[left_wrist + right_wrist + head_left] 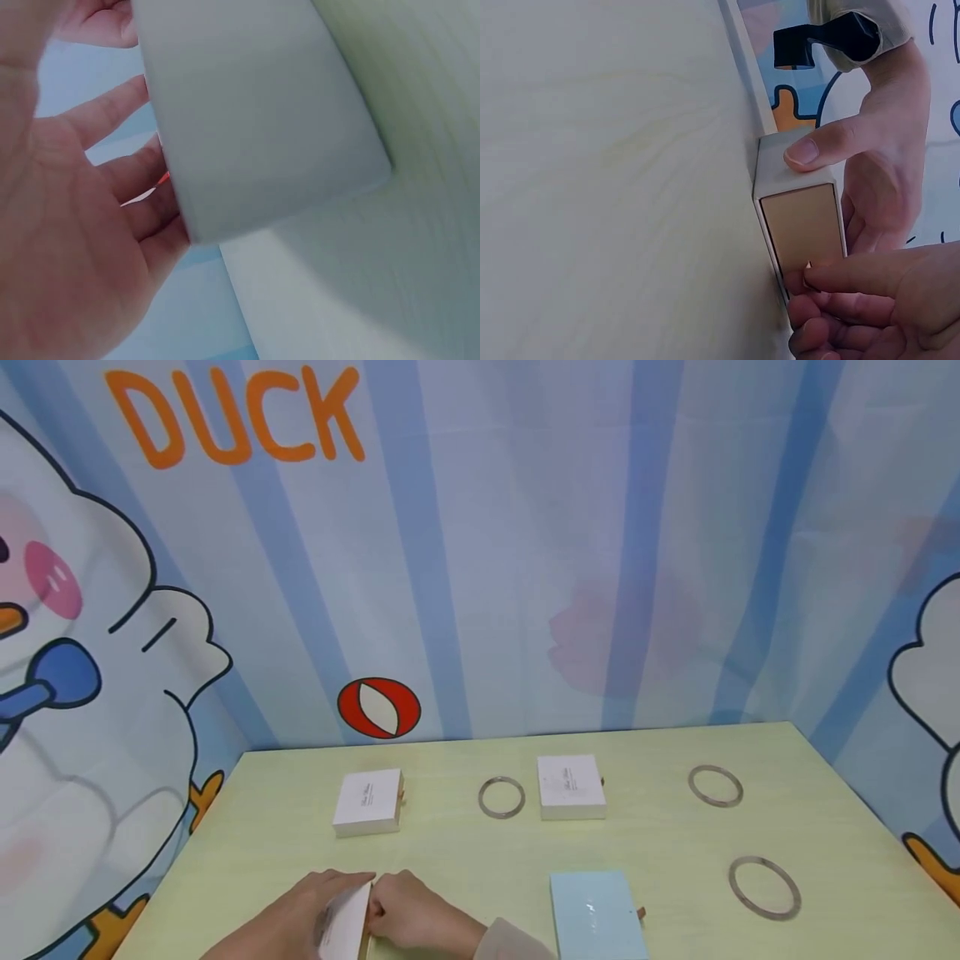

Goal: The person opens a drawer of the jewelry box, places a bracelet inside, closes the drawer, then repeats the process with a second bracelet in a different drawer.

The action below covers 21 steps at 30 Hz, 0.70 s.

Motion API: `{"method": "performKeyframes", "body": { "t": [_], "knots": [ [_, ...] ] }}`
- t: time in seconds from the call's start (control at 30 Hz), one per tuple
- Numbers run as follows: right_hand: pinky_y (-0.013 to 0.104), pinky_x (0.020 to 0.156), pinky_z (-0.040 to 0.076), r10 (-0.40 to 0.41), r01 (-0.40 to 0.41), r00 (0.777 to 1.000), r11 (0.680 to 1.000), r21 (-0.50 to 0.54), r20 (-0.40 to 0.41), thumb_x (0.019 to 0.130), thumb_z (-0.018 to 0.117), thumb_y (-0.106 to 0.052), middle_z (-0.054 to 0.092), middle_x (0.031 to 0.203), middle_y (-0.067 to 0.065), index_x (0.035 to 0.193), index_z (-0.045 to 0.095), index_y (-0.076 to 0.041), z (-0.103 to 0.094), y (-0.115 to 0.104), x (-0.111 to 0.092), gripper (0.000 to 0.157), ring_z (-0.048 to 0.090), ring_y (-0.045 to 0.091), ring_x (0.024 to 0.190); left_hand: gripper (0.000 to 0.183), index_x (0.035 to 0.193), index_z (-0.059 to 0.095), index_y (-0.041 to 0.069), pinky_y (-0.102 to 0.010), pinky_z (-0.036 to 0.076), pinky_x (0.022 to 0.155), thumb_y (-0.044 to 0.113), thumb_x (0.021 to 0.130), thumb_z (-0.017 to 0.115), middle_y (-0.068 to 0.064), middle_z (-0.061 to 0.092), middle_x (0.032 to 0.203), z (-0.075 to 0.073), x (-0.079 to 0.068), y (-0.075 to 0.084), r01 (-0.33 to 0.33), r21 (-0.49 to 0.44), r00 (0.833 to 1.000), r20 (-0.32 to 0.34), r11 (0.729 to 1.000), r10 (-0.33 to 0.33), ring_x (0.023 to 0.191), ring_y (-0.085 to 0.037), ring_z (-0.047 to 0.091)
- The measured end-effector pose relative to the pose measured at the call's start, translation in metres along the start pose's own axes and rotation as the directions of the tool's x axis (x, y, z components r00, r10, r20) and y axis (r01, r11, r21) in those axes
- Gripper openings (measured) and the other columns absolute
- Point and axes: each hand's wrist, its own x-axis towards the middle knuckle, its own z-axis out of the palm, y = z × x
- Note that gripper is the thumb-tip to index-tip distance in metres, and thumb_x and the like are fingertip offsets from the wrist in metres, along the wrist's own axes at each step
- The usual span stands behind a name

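The left hand (296, 918) grips a white rectangular box with a tan drawer end (347, 927), thumb on one face and fingers on the opposite one. The right hand (412, 910), its fingers curled, pinches the small tab (808, 274) on that drawer end. This held box is tilted up on edge over the near left part of the table; whether it touches the surface I cannot tell. A beige sleeve (513, 942) covers the right forearm.

Straight beyond the held box lies a flat white box with dark script (367, 803); beyond it and to its right are a greyish translucent ring (501, 816) and a second scripted white box (572, 789). To its right lies a pale blue box (597, 914), and farther right are two more greyish rings, the nearer one (772, 916) and the farther one (720, 804).

The table (465, 852) is pale yellow-green with faint grain. Behind the held box hangs a creased, blue-striped backdrop (517, 527), printed with orange "DUCK" lettering (228, 453), a red-and-white ball (381, 708) and, to its left, a white cartoon duck (75, 818).
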Motion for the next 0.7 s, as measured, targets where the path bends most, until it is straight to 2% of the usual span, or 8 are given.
{"method": "performKeyframes", "body": {
  "t": [0.23, 0.4, 0.47, 0.57, 0.7],
  "knots": [
    [0.015, 0.039, 0.021, -0.002, 0.002, 1.000, 1.000, -0.002, 0.030, 0.081, 0.072, -0.003, 0.032, 0.043, -0.015, 0.050, 0.049, -0.015, -0.010, -0.004, 0.002, 0.041, 0.023, -0.001, 0.038, 0.100, 0.150, 0.046, 0.019, -0.051, 0.047, 0.091, 0.056, 0.067, 0.088, 0.001, 0.050, 0.135, -0.001, -0.005, 0.004, 0.042, -0.035, 0.999, 0.004, 0.998, -0.042, 0.117, -0.023, 0.045],
    [0.015, 0.040, 0.025, 0.029, -0.030, 0.999, 0.999, 0.025, 0.014, 0.082, 0.072, -0.002, 0.040, 0.046, -0.016, 0.057, 0.061, -0.012, -0.016, -0.005, 0.003, 0.029, 0.030, -0.001, 0.040, 0.098, 0.152, 0.043, 0.022, -0.055, 0.046, 0.093, 0.057, 0.071, 0.085, -0.003, 0.046, 0.140, 0.000, -0.006, 0.006, 0.080, -0.070, 0.997, 0.011, 0.994, -0.079, 0.119, -0.025, 0.043],
    [0.015, 0.040, 0.026, 0.049, -0.049, 0.999, 0.998, 0.040, 0.007, 0.083, 0.071, -0.001, 0.041, 0.046, -0.015, 0.057, 0.062, -0.010, -0.018, -0.006, 0.003, 0.029, 0.032, 0.000, 0.040, 0.094, 0.151, 0.044, 0.021, -0.057, 0.045, 0.093, 0.055, 0.073, 0.084, -0.005, 0.045, 0.140, 0.000, -0.007, 0.006, 0.083, -0.087, 0.997, 0.001, 0.993, -0.083, 0.118, -0.026, 0.043],
    [0.016, 0.040, 0.026, 0.073, -0.073, 0.997, 0.995, 0.066, 0.003, 0.086, 0.070, 0.000, 0.041, 0.046, -0.012, 0.056, 0.059, -0.008, -0.023, -0.005, 0.005, 0.033, 0.033, 0.001, 0.041, 0.089, 0.149, 0.047, 0.019, -0.058, 0.044, 0.093, 0.056, 0.076, 0.082, -0.006, 0.048, 0.139, -0.001, -0.006, 0.007, 0.052, -0.076, 0.998, -0.036, 0.996, -0.055, 0.118, -0.026, 0.045],
    [0.016, 0.043, 0.031, 0.098, -0.097, 0.995, 0.990, 0.098, -0.004, 0.088, 0.069, 0.000, 0.049, 0.051, -0.010, 0.062, 0.065, -0.005, -0.030, -0.003, 0.007, 0.027, 0.038, 0.003, 0.044, 0.084, 0.145, 0.052, 0.018, -0.057, 0.045, 0.093, 0.060, 0.077, 0.078, -0.003, 0.053, 0.136, -0.003, -0.005, 0.007, 0.000, -0.010, 0.996, -0.089, 1.000, -0.001, 0.117, -0.025, 0.048]
  ]
}}
